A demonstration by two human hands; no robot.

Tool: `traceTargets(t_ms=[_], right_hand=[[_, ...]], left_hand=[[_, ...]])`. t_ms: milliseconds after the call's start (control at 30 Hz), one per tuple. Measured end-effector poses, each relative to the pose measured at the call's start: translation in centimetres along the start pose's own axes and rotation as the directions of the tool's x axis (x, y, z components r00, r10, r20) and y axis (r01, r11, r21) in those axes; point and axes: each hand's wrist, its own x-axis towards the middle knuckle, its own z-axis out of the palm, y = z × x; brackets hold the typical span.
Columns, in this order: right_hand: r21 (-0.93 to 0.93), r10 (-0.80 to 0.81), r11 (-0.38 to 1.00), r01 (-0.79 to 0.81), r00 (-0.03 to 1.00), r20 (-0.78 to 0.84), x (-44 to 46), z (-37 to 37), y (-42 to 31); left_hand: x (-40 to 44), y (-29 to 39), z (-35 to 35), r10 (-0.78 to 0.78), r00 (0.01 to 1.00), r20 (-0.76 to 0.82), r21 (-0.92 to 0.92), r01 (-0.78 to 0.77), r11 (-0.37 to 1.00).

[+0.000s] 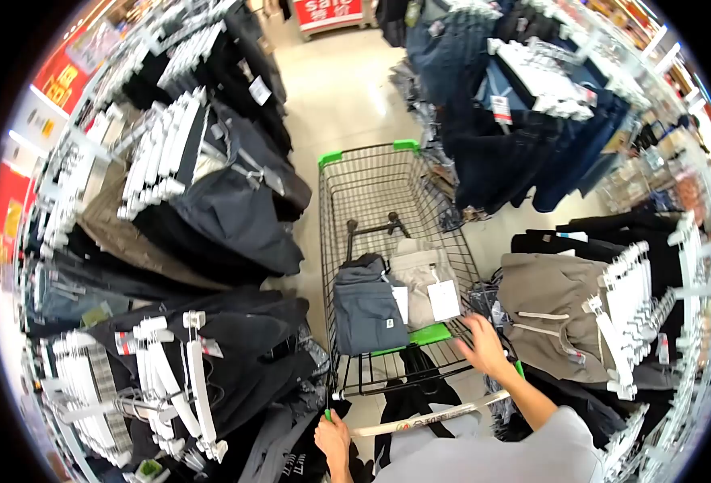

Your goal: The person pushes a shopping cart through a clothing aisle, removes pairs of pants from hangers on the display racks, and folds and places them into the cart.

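Note:
A wire shopping cart [371,189] with green corners stands in front of me. Two folded garments lie in its near part: dark blue-grey trousers [365,310] on the left and a beige pair [421,274] with a white tag on the right. My left hand [333,439] is closed round the left end of the cart's handle [432,418]. Above the cart's near right edge, beside the beige garment, my right hand [482,346] is held with its fingers apart and nothing in it.
Racks of dark trousers [234,213] on white hangers line the left side. Jeans [564,153] and taupe drawstring trousers [552,310] hang close on the right. The pale aisle floor [323,88] runs ahead to a red sale sign [329,11].

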Motion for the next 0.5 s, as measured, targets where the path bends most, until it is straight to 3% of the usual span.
traceTargets(t_ms=[100,167,233,267,300,500], right_hand=[[-0.322,0.28,0.884,-0.339,0.936,-0.215,-10.0,-2.1,1.2],[-0.348,0.554,0.716,-0.605,0.796,-0.244,-14.4,-2.0,2.1],[0.076,0.786,0.601,-0.796,0.571,-0.238,-16.1,0.0,4.3],[0.227,0.781,0.614,-0.756,0.542,-0.31,-16.0,0.9,5.2],[0.176,0.776,0.562,-0.809,0.442,-0.449,-15.2,2.1,5.3],[0.107,0.84,0.513,-0.852,0.472,-0.269,-12.7,-0.7,5.3]], left_hand=[[1.2,-0.8,1.3,0.034,0.999,-0.007,-0.036,-0.035,0.999],[1.9,-1.0,2.2,0.001,0.999,-0.032,-0.143,-0.006,0.99],[1.4,0.3,1.2,0.071,0.99,-0.12,-0.082,-0.081,0.993],[1.5,0.3,1.2,0.057,0.991,-0.118,-0.095,-0.068,0.993],[1.5,0.4,1.4,0.034,0.992,-0.118,-0.114,-0.047,0.992],[1.5,2.2,1.1,0.058,0.992,-0.108,-0.103,-0.069,0.992]])
